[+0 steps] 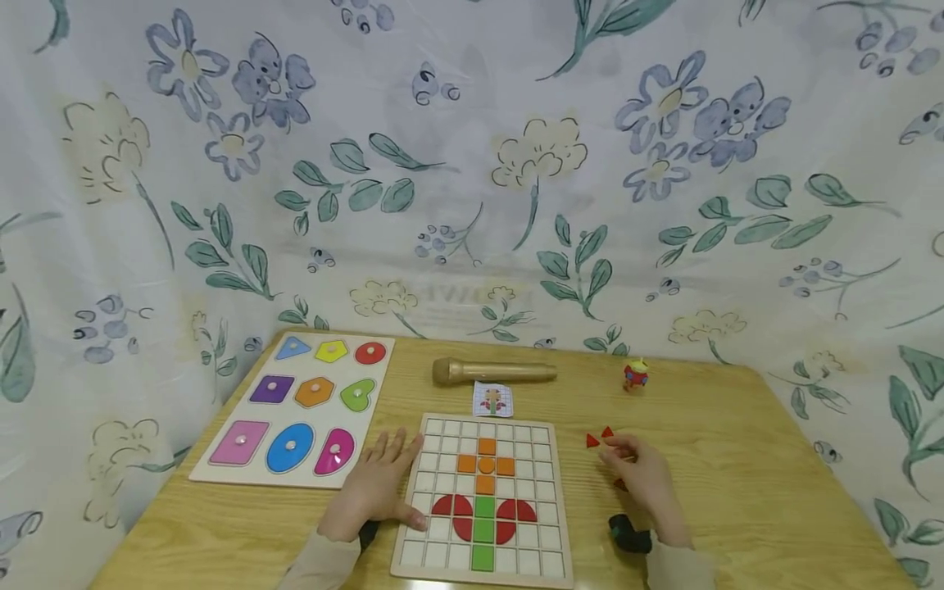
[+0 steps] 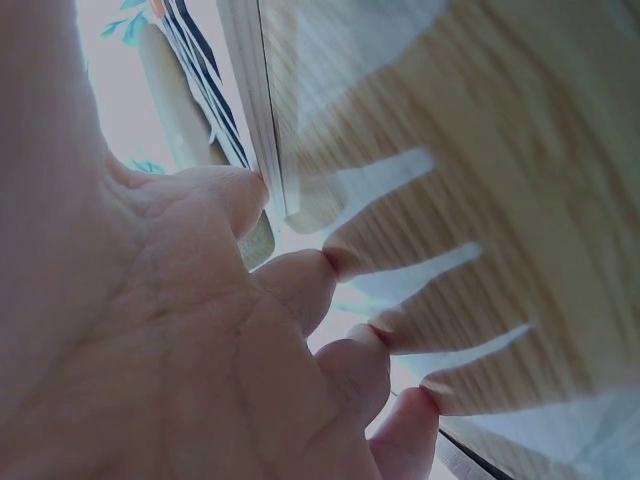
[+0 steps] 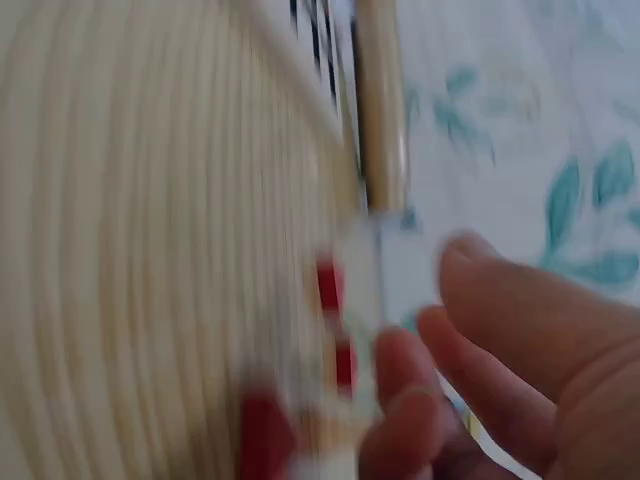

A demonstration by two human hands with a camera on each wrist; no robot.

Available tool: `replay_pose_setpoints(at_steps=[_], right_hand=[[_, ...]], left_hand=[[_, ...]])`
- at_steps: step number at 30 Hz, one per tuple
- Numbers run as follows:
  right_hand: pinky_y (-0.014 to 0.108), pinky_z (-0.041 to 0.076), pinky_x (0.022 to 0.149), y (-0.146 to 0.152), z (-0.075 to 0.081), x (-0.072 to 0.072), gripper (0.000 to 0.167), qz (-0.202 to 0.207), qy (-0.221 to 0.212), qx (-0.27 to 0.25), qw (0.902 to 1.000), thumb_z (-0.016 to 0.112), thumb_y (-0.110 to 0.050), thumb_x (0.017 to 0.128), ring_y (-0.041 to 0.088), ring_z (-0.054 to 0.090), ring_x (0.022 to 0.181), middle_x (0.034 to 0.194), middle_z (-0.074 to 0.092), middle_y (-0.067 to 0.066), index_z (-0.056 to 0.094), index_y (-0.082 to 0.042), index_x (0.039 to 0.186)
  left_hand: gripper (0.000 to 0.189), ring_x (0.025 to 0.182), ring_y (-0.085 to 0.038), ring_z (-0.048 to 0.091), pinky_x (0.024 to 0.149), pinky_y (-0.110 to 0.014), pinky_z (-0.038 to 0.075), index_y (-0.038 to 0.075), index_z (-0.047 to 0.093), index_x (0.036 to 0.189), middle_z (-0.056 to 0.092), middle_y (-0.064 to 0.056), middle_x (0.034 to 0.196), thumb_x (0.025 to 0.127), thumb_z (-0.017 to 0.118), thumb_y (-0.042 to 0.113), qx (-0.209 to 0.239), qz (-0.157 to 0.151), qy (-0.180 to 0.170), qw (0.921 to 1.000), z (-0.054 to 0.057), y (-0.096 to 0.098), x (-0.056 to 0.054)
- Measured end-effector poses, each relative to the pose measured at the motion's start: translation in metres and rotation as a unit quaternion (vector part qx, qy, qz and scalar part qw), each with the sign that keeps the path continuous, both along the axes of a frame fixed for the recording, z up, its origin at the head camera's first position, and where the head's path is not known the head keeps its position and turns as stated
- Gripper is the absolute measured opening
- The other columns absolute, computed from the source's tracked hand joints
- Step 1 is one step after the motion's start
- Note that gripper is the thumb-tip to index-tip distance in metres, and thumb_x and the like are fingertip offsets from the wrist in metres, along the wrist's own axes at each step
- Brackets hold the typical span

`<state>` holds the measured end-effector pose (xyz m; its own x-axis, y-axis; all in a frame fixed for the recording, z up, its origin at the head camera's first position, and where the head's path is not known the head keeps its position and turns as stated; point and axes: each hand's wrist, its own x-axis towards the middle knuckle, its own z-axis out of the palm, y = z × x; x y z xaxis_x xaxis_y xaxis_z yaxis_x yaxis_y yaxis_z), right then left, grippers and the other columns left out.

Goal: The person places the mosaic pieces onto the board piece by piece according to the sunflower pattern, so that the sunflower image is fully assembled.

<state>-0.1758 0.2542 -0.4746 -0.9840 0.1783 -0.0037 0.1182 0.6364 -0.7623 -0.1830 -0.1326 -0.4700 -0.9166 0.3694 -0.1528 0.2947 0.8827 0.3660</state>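
Observation:
A wooden grid board (image 1: pixel 549 492) carries an orange flower shape, a green stem and red rounded leaf pieces. My left hand (image 1: pixel 378 490) rests spread at the board's left side, its thumb over the board's edge; in the left wrist view its fingertips touch the wooden table. Over the table to the right of the board, my right hand (image 1: pixel 645 477) hovers by small red triangles (image 1: pixel 592 441). Another red piece (image 1: pixel 619 483) shows partly under this hand. In the right wrist view, thumb and fingers stand apart with nothing seen between them, and a red piece (image 3: pixel 265 430) looks blurred.
On the left lies a shape puzzle board (image 1: pixel 369 410) with knobbed pieces. Behind the grid board are a small pattern card (image 1: pixel 492 400) and a gold microphone (image 1: pixel 494 371). A small toy figure (image 1: pixel 635 374) stands at the back right. A floral curtain (image 1: pixel 472 246) backs the table.

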Motion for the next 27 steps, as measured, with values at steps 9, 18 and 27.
replay_pose_setpoints(at_steps=[9, 18, 27], right_hand=[[0.026, 0.047, 0.067, 0.040, 0.001, 0.009, 0.038, 0.057, -0.060, 0.057, 0.9950, 0.078, -0.021, 0.081, 0.009, 0.056, 0.075, 0.087, 0.065, 0.005, 0.066, 0.005, 0.106], [0.023, 0.042, 0.064, 0.025, -0.003, 0.005, 0.017, 0.064, -0.024, 0.092, 0.9934, 0.071, -0.015, 0.087, 0.010, 0.052, 0.072, 0.083, 0.065, 0.001, 0.070, -0.003, 0.099], [0.019, 0.045, 0.064, 0.025, -0.008, 0.005, 0.013, 0.087, 0.000, 0.074, 0.9934, 0.070, -0.010, 0.087, 0.004, 0.055, 0.072, 0.089, 0.070, 0.002, 0.070, -0.005, 0.099]], left_hand=[[0.122, 0.143, -0.054, 0.017, 0.114, -0.066, 0.021, 0.007, 0.029, 0.152, 0.024, -0.027, 0.157, 0.055, 0.085, 0.058, -0.005, 0.000, -0.002, 1.0000, -0.004, 0.000, -0.001], [0.122, 0.144, -0.053, 0.017, 0.114, -0.066, 0.021, 0.007, 0.029, 0.152, 0.024, -0.026, 0.157, 0.056, 0.085, 0.057, -0.003, 0.002, -0.001, 1.0000, -0.002, 0.001, -0.002], [0.121, 0.144, -0.053, 0.017, 0.114, -0.066, 0.021, 0.006, 0.030, 0.151, 0.024, -0.027, 0.157, 0.056, 0.085, 0.056, 0.003, 0.003, -0.002, 1.0000, -0.001, 0.001, 0.000]])
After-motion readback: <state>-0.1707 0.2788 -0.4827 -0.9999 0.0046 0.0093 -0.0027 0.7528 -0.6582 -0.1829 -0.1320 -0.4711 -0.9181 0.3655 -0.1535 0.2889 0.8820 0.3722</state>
